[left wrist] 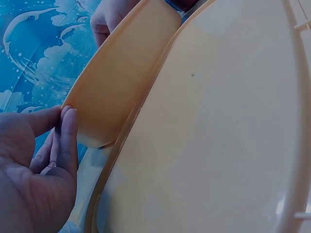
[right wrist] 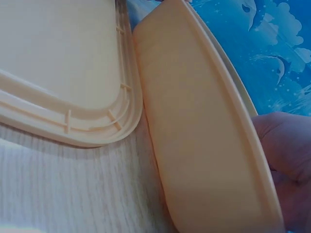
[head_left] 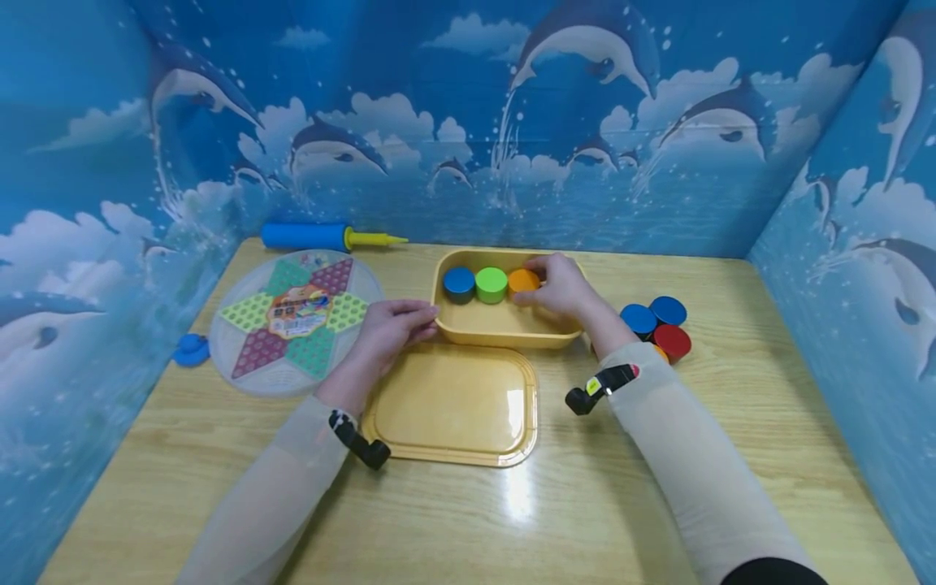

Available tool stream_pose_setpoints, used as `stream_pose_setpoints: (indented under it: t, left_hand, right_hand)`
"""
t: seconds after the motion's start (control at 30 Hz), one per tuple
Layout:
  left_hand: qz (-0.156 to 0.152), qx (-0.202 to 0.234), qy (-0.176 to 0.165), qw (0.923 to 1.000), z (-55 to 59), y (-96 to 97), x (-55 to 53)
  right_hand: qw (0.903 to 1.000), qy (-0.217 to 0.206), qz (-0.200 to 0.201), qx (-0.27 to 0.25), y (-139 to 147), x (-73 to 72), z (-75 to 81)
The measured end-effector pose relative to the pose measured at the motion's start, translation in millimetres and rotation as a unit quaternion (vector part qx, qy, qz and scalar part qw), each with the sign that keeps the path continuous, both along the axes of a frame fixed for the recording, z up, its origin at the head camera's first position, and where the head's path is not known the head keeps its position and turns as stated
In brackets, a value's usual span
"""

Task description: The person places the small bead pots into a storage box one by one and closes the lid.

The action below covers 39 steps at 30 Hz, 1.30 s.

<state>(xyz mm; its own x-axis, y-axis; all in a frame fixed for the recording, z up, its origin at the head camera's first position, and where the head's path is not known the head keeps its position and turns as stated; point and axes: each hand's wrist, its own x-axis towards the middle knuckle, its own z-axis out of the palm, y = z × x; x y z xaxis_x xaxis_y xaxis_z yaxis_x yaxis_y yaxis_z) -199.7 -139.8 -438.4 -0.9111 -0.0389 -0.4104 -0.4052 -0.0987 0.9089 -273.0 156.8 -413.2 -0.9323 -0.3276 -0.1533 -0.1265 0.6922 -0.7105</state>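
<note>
A shallow yellow plastic box (head_left: 504,335) stands at the back middle of the table. Inside it, a short blue cylinder (head_left: 459,284), a green one (head_left: 491,284) and an orange one (head_left: 522,282) sit in a row. My left hand (head_left: 395,327) pinches the box's rim at its left front corner, thumb and fingertips meeting there in the left wrist view. Reaching over the box from the right, my right hand (head_left: 561,284) holds the orange cylinder between thumb and fingers. In the right wrist view the box wall hides those fingertips.
The yellow lid (head_left: 453,406) lies just in front of the box. At right are blue cylinders (head_left: 639,318), a red one (head_left: 672,343) and a partly hidden orange one. A Chinese checkers board (head_left: 249,349), blue pump (head_left: 305,236) and small blue object (head_left: 192,349) lie at left.
</note>
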Motion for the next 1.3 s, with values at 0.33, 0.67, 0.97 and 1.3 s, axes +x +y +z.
stream_pose_setpoints:
  t: [0.33,0.67,0.97,1.3]
  left_hand:
    - [0.000,-0.008,-0.003,1.0000,2.3,1.4,1.2]
    - [0.004,0.002,0.001,1.0000,2.5,1.8,2.3]
    - [0.001,0.004,0.003,1.0000,0.6,1.5,0.7]
    - [0.003,0.004,-0.001,1.0000,-0.4,1.2,0.1]
  right_hand:
    - [0.9997,0.016,-0.006,-0.017,14,14.2,18.5]
    - [0.9972,0.043,-0.012,-0.061,40,41.1,39.4]
    - [0.9951,0.080,-0.025,-0.053,64,73.2,57.3]
    - [0.9943,0.081,-0.046,-0.051,91,104.7,67.5]
